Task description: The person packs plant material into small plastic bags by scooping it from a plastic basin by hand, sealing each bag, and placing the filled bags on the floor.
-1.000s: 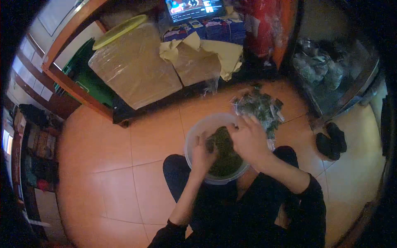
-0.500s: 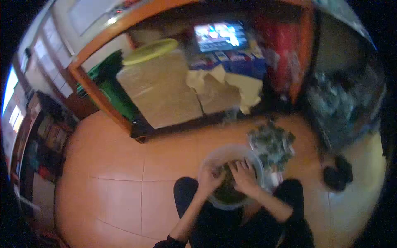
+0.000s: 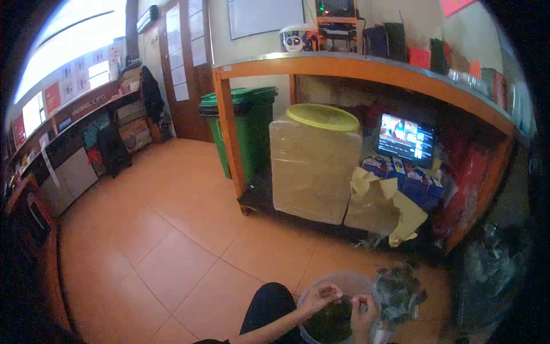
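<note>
My left hand (image 3: 321, 299) and my right hand (image 3: 365, 312) meet above a translucent plastic tub (image 3: 360, 281). Between their fingertips is a small dark piece (image 3: 345, 298), pinched from both sides; its kind is too small to make out. Inside the tub, below the hands, lies a dark greenish mass (image 3: 333, 322), partly hidden by the hands. Just right of the tub sits a clear plastic bag (image 3: 398, 292) with dark green contents.
A wooden-framed bench (image 3: 372, 69) spans the back. Under it are a wrapped carton (image 3: 312, 172) with a yellow lid (image 3: 323, 117), a lit screen (image 3: 405, 139) and torn brown paper (image 3: 409, 215). A green bin (image 3: 246, 132) stands at the bench's left leg. Orange tiles (image 3: 189, 269) cover the floor.
The head view has swung up and left, so the tub now sits lower in view. Both hands have come up from inside the tub and together, with a small dark piece between them.
</note>
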{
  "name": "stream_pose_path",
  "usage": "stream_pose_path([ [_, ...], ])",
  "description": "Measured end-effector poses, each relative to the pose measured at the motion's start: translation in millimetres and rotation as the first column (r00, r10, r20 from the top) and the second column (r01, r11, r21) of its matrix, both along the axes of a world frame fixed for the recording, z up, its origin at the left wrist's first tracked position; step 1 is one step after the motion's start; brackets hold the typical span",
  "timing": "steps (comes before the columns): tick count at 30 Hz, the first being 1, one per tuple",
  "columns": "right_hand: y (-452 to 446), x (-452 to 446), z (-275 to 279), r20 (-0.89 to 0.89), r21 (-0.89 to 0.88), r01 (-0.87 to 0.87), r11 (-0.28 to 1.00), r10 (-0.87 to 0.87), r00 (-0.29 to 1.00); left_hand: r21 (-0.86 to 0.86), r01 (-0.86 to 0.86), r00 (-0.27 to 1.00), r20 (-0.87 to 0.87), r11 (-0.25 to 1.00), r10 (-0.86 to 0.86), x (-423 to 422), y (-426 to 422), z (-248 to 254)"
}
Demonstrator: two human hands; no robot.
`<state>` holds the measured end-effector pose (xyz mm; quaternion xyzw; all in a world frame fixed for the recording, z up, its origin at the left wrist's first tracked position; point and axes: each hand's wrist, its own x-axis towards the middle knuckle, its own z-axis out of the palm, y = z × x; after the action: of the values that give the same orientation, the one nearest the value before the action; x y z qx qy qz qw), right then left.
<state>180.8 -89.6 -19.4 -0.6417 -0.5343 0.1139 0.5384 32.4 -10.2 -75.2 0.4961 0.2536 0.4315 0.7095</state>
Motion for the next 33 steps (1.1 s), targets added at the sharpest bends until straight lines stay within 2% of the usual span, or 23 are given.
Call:
stream_pose_path([
  [2,0,-8,11,-0.096,0.143,0.006,0.990,0.008,0.995,0.047,-0.021,0.999,-0.035,0.999,0.023,-3,-3,13],
  [6,1,1,1,-0.018,0.115,0.029,0.993,-0.027,0.999,0.098,-0.069,0.988,-0.130,0.993,0.082,-3,-7,18],
  [7,3,2,0,-0.017,0.102,-0.015,0.995,0.016,1.000,0.091,-0.060,0.989,-0.132,0.994,0.072,-4,-8,19],
  [9,3,6,-6,-0.016,0.081,-0.044,0.996,0.046,0.999,0.091,-0.057,0.962,-0.263,0.994,0.079,-8,-7,26],
  [10,4,7,-10,0.035,0.070,-0.072,0.995,0.070,0.997,0.083,-0.045,0.962,-0.265,0.995,0.066,-8,-7,25],
  [12,5,7,-17,0.081,0.052,-0.088,0.995,0.083,0.993,0.125,-0.036,0.921,-0.380,0.992,0.081,-9,-6,22],
  [14,4,5,-20,-0.105,-0.038,-0.120,0.992,0.115,0.988,0.100,-0.029,0.943,-0.328,0.995,0.060,-10,-4,21],
  [15,1,1,-13,-0.110,-0.047,-0.100,0.994,0.094,0.989,0.079,-0.031,0.961,-0.273,0.996,0.052,-10,-6,21],
  [18,-1,-5,1,-0.111,-0.076,-0.129,0.989,0.120,0.986,0.094,-0.035,0.961,-0.271,0.995,0.060,-9,-12,34],
  [23,4,-1,-5,0.113,0.059,-0.198,0.978,0.190,0.975,0.146,0.012,0.909,-0.414,0.989,0.050,-11,-14,53],
  [24,5,-2,-3,0.111,0.057,-0.195,0.979,0.188,0.976,0.183,0.028,0.889,-0.454,0.983,0.059,-11,-15,57],
  [26,5,-3,1,0.253,0.011,-0.129,0.992,0.122,0.960,0.161,0.020,0.881,-0.470,0.987,0.058,-8,-15,65],
  [27,5,-3,2,0.251,0.009,-0.128,0.992,0.122,0.960,0.141,0.009,0.873,-0.484,0.990,0.061,-7,-17,66],
  [28,5,-3,2,0.211,-0.016,-0.139,0.990,0.140,0.967,0.137,0.010,0.872,-0.486,0.991,0.058,-6,-17,59],
  [30,3,-3,6,0.169,-0.045,-0.148,0.988,0.154,0.974,0.189,-0.059,0.958,-0.265,0.980,0.109,-4,-13,38],
  [33,-4,-1,11,0.160,-0.042,-0.131,0.991,0.136,0.978,0.152,-0.135,0.965,-0.204,0.979,0.165,-9,-8,28],
])
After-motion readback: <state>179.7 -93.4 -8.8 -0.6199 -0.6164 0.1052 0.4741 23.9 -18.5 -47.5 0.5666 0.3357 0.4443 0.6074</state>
